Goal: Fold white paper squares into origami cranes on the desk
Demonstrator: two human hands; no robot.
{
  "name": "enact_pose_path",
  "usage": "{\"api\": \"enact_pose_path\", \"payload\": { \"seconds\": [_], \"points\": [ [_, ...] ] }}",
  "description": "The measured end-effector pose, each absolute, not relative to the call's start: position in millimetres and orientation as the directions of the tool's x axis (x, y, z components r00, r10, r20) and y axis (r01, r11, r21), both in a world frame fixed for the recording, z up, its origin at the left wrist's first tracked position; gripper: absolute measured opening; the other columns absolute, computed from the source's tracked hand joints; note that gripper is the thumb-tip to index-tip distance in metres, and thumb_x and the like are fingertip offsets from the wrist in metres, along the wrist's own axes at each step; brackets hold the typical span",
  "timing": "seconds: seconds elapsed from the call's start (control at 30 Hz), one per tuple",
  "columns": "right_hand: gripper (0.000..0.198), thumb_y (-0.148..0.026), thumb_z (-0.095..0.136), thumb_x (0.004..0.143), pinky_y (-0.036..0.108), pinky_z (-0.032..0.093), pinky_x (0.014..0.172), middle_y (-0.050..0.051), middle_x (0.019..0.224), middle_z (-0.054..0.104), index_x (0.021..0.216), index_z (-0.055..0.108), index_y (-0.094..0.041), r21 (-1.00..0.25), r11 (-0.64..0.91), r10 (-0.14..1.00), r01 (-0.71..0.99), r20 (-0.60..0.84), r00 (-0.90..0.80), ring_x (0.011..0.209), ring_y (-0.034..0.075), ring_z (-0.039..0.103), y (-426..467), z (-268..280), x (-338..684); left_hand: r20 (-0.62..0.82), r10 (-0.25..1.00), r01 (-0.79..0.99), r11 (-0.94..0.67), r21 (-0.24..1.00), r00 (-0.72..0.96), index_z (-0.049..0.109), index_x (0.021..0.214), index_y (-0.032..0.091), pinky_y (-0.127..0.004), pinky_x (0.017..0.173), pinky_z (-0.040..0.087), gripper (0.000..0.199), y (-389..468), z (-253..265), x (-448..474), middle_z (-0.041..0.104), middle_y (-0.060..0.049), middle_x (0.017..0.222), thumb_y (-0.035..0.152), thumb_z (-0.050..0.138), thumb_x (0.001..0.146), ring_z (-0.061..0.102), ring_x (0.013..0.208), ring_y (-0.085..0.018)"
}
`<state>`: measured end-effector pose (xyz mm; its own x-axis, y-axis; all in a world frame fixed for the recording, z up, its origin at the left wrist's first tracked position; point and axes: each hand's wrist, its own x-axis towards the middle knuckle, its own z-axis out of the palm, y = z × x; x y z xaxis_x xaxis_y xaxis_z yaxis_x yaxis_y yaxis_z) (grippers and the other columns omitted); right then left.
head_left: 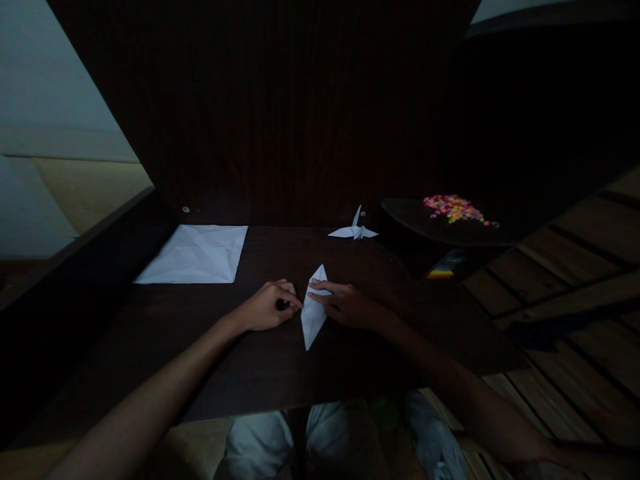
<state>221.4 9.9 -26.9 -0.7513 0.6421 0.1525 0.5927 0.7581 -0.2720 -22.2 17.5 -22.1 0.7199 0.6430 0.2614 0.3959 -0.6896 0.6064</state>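
A white sheet folded into a narrow diamond, the folded paper [313, 320], lies on the dark desk with its points toward and away from me. My left hand [273, 305] is at its left edge, thumb and forefinger pinched together at the side corner. From the right, my right hand [347, 304] rests stretched fingers on the upper middle of the paper, covering part of it. Behind them stands a finished white origami crane [356, 231], apart from both hands.
A creased white sheet [200, 257] lies at the desk's back left. Small colourful pieces [456, 208] are heaped on a raised dark shelf [405, 212] at the right. A tall dark panel [300, 120] rises behind the desk [240, 373], and a low side board [100, 243] borders the left.
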Motion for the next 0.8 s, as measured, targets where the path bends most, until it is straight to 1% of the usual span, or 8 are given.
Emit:
{"api": "enact_pose_path", "payload": {
  "seconds": [0.1, 0.17, 0.23, 0.33, 0.43, 0.57, 0.7, 0.8],
  "points": [
    [0.042, -0.017, 0.045, 0.091, 0.039, 0.039, 0.106, 0.011, 0.144, 0.043, 0.132, 0.051, -0.022, -0.295, 0.762, 0.630, 0.577, 0.131, -0.765, 0.132, 0.019, 0.043, 8, -27, 222, 0.296, 0.708, 0.454, -0.661, 0.597, 0.642, 0.073, 0.090, 0.018, -0.027, 0.073, 0.046, 0.021, 17, -26, -17, 0.063, -0.004, 0.078, 0.027, 0.055, 0.087, 0.058, 0.077, -0.015],
    [0.042, -0.019, 0.044, 0.092, 0.040, 0.037, 0.107, 0.012, 0.144, 0.042, 0.134, 0.049, -0.022, -0.302, 0.768, 0.620, 0.565, 0.132, -0.773, 0.133, 0.019, 0.041, 7, -27, 221, 0.306, 0.739, 0.493, -0.643, 0.586, 0.600, 0.072, 0.095, 0.018, -0.030, 0.075, 0.046, 0.024, 16, -27, -13, 0.062, -0.004, 0.081, 0.034, 0.056, 0.087, 0.057, 0.080, -0.017],
    [0.042, -0.019, 0.043, 0.093, 0.040, 0.037, 0.108, 0.013, 0.145, 0.041, 0.135, 0.048, -0.020, -0.304, 0.772, 0.614, 0.558, 0.133, -0.778, 0.134, 0.020, 0.039, 6, -27, 221, 0.302, 0.749, 0.522, -0.639, 0.565, 0.590, 0.068, 0.106, 0.018, -0.034, 0.084, 0.046, 0.031, 15, -29, -10, 0.062, -0.005, 0.090, 0.039, 0.060, 0.084, 0.057, 0.088, -0.019],
    [0.042, -0.020, 0.042, 0.093, 0.039, 0.036, 0.108, 0.014, 0.145, 0.040, 0.135, 0.048, -0.018, -0.304, 0.780, 0.604, 0.547, 0.136, -0.785, 0.135, 0.020, 0.037, 8, -29, 222, 0.293, 0.738, 0.537, -0.654, 0.534, 0.608, 0.058, 0.123, 0.019, -0.040, 0.097, 0.038, 0.046, 14, -29, -9, 0.061, -0.007, 0.111, 0.039, 0.062, 0.082, 0.054, 0.102, -0.022],
    [0.043, -0.020, 0.043, 0.093, 0.039, 0.035, 0.109, 0.013, 0.144, 0.041, 0.135, 0.047, -0.018, -0.311, 0.778, 0.604, 0.546, 0.130, -0.787, 0.135, 0.019, 0.037, 9, -30, 222, 0.274, 0.720, 0.531, -0.668, 0.521, 0.638, 0.048, 0.132, 0.018, -0.042, 0.099, 0.035, 0.053, 13, -28, -10, 0.057, -0.010, 0.126, 0.036, 0.060, 0.084, 0.048, 0.111, -0.024],
    [0.043, -0.020, 0.044, 0.092, 0.039, 0.034, 0.109, 0.014, 0.145, 0.040, 0.135, 0.048, -0.018, -0.325, 0.775, 0.602, 0.541, 0.120, -0.790, 0.135, 0.020, 0.037, 10, -30, 223, 0.204, 0.741, 0.586, -0.642, 0.494, 0.640, 0.043, 0.137, 0.016, -0.044, 0.095, 0.035, 0.059, 13, -25, -10, 0.057, -0.012, 0.125, 0.037, 0.059, 0.084, 0.045, 0.112, -0.027],
    [0.042, -0.019, 0.044, 0.092, 0.040, 0.033, 0.111, 0.015, 0.146, 0.038, 0.134, 0.049, -0.016, -0.334, 0.795, 0.574, 0.507, 0.142, -0.806, 0.135, 0.022, 0.036, 11, -30, 223, 0.180, 0.771, 0.645, -0.617, 0.451, 0.611, 0.040, 0.139, 0.017, -0.044, 0.093, 0.035, 0.063, 11, -24, -10, 0.056, -0.013, 0.122, 0.040, 0.057, 0.083, 0.046, 0.110, -0.028],
    [0.041, -0.019, 0.046, 0.091, 0.040, 0.034, 0.110, 0.014, 0.147, 0.037, 0.131, 0.052, -0.017, -0.341, 0.795, 0.575, 0.502, 0.159, -0.802, 0.134, 0.023, 0.038, 10, -29, 223, 0.164, 0.782, 0.667, -0.604, 0.435, 0.601, 0.036, 0.141, 0.017, -0.045, 0.093, 0.035, 0.065, 10, -25, -11, 0.054, -0.013, 0.122, 0.041, 0.056, 0.084, 0.045, 0.112, -0.030]
  ]
}}
